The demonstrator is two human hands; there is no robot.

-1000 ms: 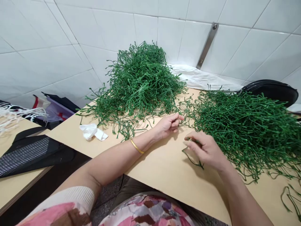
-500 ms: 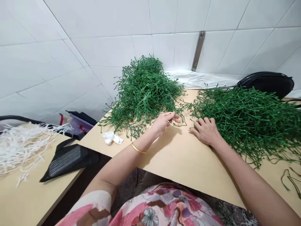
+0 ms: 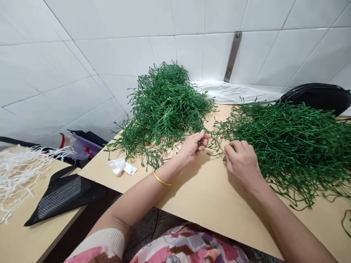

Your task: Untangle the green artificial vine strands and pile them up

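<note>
Two heaps of green plastic stems lie on a tan board (image 3: 208,197): a tall left heap (image 3: 164,102) against the tiled wall and a wide right heap (image 3: 290,142). My left hand (image 3: 193,146), with a gold bangle on the wrist, is pinched closed on a thin green stem between the heaps. My right hand (image 3: 242,160) rests at the near edge of the right heap, fingers curled into the stems and closed on a strand.
A crumpled white tissue (image 3: 120,167) lies near the board's left edge. On the lower table at left sit a black mesh bag (image 3: 61,195) and white stems (image 3: 19,175). A black round object (image 3: 318,96) stands behind the right heap. White cloth (image 3: 233,93) runs along the wall.
My right hand left a loose stem, reached up to the right heap's edge and curled into it. My left hand stayed pinched between the heaps. The camera shifted.
</note>
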